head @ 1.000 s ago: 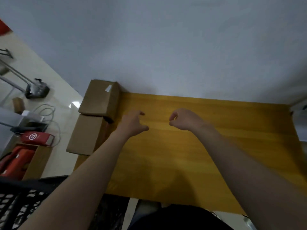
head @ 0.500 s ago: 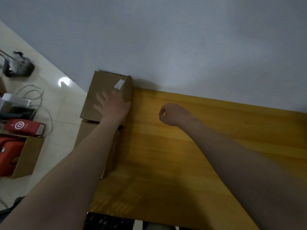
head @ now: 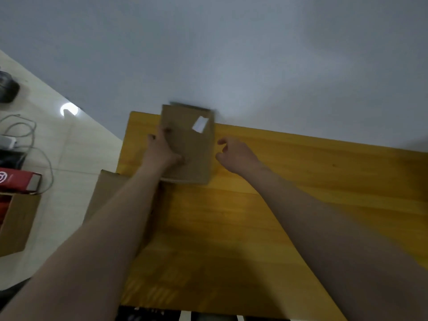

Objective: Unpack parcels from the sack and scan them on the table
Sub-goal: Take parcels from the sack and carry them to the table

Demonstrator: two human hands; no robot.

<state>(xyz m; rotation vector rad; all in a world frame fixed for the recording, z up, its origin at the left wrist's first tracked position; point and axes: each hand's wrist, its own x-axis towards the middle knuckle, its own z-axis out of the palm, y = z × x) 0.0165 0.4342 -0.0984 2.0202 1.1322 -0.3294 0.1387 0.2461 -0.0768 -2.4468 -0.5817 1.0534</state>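
Observation:
A brown cardboard parcel [head: 192,154] with a small white label near its far right corner is over the far left part of the yellow wooden table [head: 301,193]. My left hand [head: 161,150] grips the parcel's left edge, thumb on top. My right hand [head: 236,154] hovers just to the right of the parcel with fingers loosely curled, holding nothing and apart from the box. A second brown box [head: 108,193] stands against the table's left side, partly hidden by my left forearm. The sack is not in sight.
A grey wall runs behind the table. On the pale floor at the left lie white cables [head: 27,140], a red box [head: 16,181] and an open cardboard carton [head: 16,225]. A dark object [head: 8,89] sits at the far left.
My left hand has taken hold of the top box from the stack beside the table and moved it right onto the table. My right hand has stayed near the middle, fingers loosened.

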